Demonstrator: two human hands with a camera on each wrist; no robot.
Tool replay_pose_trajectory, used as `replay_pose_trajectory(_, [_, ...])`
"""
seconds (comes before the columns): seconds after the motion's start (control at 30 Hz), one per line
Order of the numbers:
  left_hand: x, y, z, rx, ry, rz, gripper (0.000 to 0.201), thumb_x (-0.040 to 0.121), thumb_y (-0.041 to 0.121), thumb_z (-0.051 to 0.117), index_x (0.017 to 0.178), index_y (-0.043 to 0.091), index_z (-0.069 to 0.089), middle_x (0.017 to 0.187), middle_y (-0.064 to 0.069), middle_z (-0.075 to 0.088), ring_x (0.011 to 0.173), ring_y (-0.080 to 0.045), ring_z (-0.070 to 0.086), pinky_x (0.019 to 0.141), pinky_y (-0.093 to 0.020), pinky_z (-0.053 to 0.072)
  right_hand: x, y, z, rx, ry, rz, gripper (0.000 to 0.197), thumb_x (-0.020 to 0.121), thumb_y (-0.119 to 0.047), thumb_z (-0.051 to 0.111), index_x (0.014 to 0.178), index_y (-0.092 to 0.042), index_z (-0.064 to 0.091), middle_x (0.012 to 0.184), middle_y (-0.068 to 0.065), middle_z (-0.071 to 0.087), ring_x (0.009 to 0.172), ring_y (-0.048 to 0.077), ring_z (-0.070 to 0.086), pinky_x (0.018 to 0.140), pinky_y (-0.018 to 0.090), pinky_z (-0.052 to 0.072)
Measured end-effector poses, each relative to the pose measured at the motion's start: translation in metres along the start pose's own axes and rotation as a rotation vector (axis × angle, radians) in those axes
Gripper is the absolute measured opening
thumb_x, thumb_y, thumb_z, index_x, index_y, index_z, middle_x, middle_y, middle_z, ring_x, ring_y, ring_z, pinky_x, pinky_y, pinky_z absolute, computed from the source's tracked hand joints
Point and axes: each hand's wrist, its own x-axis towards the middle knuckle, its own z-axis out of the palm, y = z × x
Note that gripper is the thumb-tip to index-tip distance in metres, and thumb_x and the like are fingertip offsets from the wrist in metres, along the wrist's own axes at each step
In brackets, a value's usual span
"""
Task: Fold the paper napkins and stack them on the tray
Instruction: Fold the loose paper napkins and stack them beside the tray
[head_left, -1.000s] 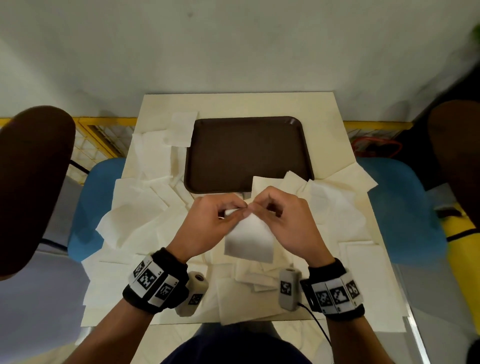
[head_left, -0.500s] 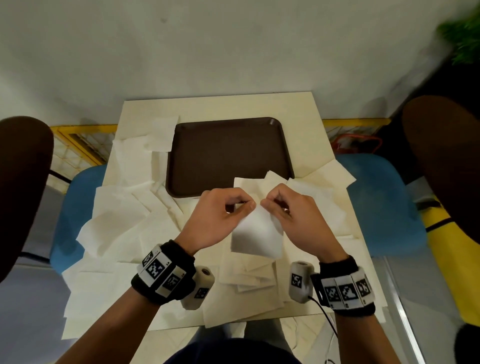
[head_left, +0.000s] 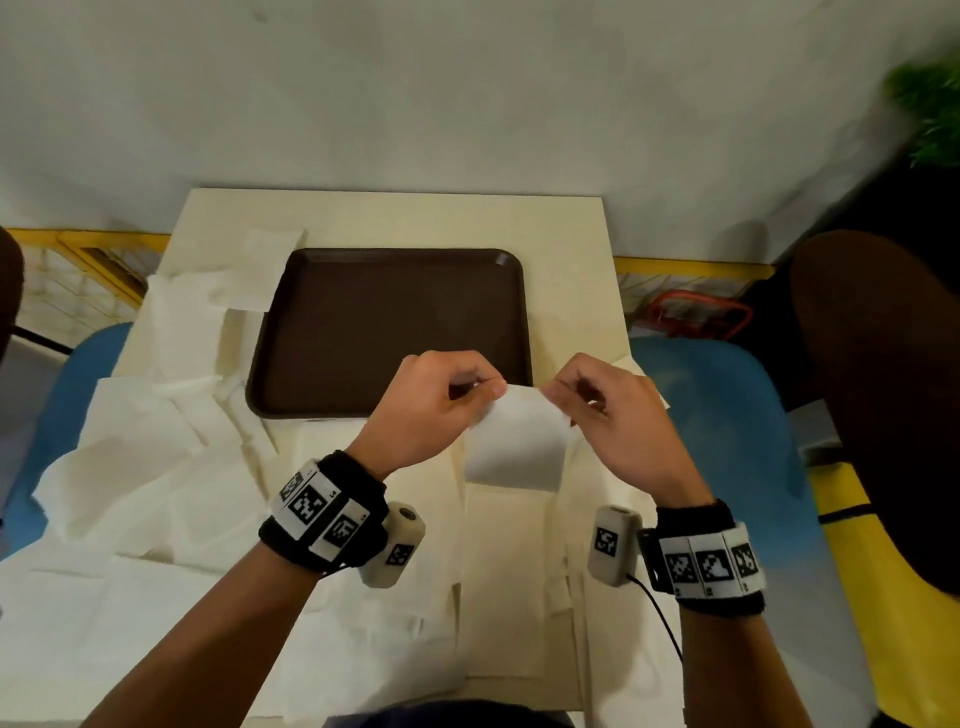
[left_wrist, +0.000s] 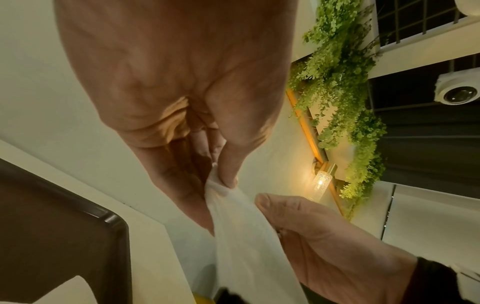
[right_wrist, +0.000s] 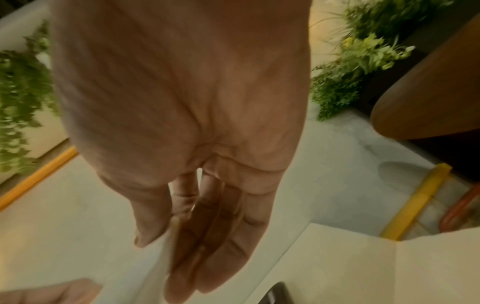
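Napkin (head_left: 517, 441) white, thin, pinched betw. left hand (head_left: 431, 410) & right hand (head_left: 613, 421).

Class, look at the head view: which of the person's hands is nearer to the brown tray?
Left. The left hand overlaps the near edge of the brown tray in the picture; the right hand sits beside the tray's near right corner.

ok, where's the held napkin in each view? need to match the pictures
Head: held napkin hangs at centre, between left hand and right hand, just below the tray.
Left wrist: lower centre, pinched under the thumb.
Right wrist: only a thin, blurred edge at the fingers.
Shared landmark: the tray's dark rim, lower left in the left wrist view, bottom edge in the right wrist view.
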Motion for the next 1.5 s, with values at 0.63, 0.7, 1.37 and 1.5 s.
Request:
replay_pose_trajectory(0.63, [0.123,-0.004,0.046,-0.314,0.236,-0.310,0.033,0.102,0.026,0.072,0.096,-0.002,0.055,0.085,-0.009,0.076,0.079,-0.019,0.076,0.062,-0.027,0.062,0.046,0.073,-0.018,0.490,0.291,0.394,0.025,0.097,-0.018,0.081,0.110,-0.022,0.059,0.090,-0.002,0.082,0.090,0.018,0.077,0.084,0.043,0.067])
replay_pose_trajectory(0.7, [0.143,-0.011,0.053,-0.274,0.278,-0.318,0.031,0.102,0.028,0.072,0.103,0.005,0.052,0.087,-0.008,0.072,0.075,-0.017,0.072,0.057,-0.024,0.058,0.060,0.086,-0.022,0.443,0.314,0.401,0.025,0.097,-0.015,0.080,0.104,-0.023,0.058,0.091,-0.001,0.082,0.091,0.016,0.078,0.085,0.044,0.067])
replay_pose_trajectory(1.37, [0.243,-0.077,0.132,0.549,-0.113,-0.313,0.045,0.096,0.014,0.077,0.136,0.001,0.061,0.148,-0.012,0.037,0.132,-0.033,0.048,0.116,-0.042,0.045,0.179,0.189,-0.003,-0.212,0.161,0.420,0.016,0.099,-0.011,0.075,0.115,-0.013,0.073,0.122,0.007,0.064,0.107,0.022,0.062,0.097,0.037,0.055])
replay_pose_trajectory(1.5, [0.241,-0.078,0.132,0.698,-0.124,-0.216,0.037,0.097,0.015,0.075,0.129,-0.002,0.066,0.158,-0.015,0.029,0.139,-0.036,0.031,0.114,-0.043,0.046,0.180,0.187,-0.001,-0.281,0.151,0.423,0.016,0.102,-0.012,0.071,0.119,-0.010,0.069,0.130,0.011,0.057,0.101,0.020,0.051,0.098,0.038,0.052])
